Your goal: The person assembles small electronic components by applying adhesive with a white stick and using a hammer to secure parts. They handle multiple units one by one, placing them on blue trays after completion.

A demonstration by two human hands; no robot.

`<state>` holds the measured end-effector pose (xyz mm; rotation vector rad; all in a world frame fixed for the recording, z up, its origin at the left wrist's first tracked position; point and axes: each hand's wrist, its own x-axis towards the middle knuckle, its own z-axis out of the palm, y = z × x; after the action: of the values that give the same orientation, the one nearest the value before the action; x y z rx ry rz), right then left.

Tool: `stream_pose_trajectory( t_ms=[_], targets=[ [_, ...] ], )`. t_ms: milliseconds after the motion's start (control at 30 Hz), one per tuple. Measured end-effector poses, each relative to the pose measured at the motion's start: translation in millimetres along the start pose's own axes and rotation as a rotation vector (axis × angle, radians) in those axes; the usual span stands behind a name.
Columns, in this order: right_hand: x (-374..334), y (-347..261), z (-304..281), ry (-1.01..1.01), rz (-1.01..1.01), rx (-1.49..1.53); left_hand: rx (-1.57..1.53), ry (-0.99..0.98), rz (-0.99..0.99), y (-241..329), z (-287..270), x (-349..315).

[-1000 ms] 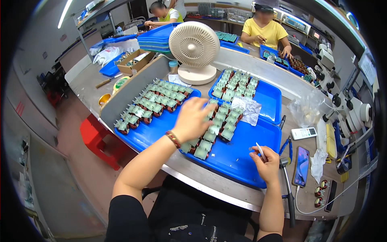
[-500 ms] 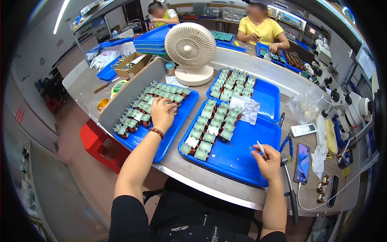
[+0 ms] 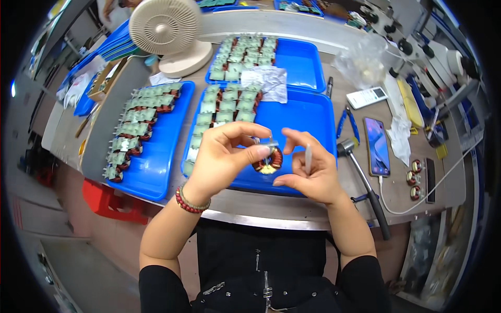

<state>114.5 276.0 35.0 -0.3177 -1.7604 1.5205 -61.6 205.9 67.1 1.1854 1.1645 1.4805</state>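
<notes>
Right up close, a black garment [image 3: 261,250] fills the lower edge, and above it a beaded bracelet [image 3: 191,202] circles the left wrist. Here's the left hand [image 3: 222,156], thumb and fingertips pinching the upper end of a copper-wound toroidal coil [image 3: 276,158], held up in front of the near blue tray [image 3: 313,125]; gripping it that high seems meant to leave the winding exposed. Facing it, the right hand [image 3: 319,175] has a slim white stick [image 3: 308,159] caught between its fingers, thumb and forefinger spread just beside the coil, with no contact I can make out (tucking the stick away like that probably frees both tips). Off to the right lie the hammer [image 3: 377,211], its handle toward the person, likely for easy reach, a smartphone [image 3: 377,146] on its cable and three loose coils [image 3: 415,179]. Over on the left tray [image 3: 156,167], green-plated coil assemblies [image 3: 138,128] stand in tight rows, plates up, perhaps to protect their pins and make counting simple. Further back, a crumpled paper slip [image 3: 274,86] straddles the near tray and the rear tray [image 3: 300,65], maybe as a label, and beyond, the cream desk fan [image 3: 166,26] faces the bench, presumably for cooling.
</notes>
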Motion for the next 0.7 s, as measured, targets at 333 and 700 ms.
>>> stream_pose_trajectory(
  t_ms=[333,700],
  targets=[
    [-2,-11,-11,-0.026,-0.090,-0.300,0.021,0.004,0.061,7,21,-4],
    [0,-1,-9,0.141,-0.335,-0.343,-0.263,-0.086,-0.142,5,28,-25]
  ],
)
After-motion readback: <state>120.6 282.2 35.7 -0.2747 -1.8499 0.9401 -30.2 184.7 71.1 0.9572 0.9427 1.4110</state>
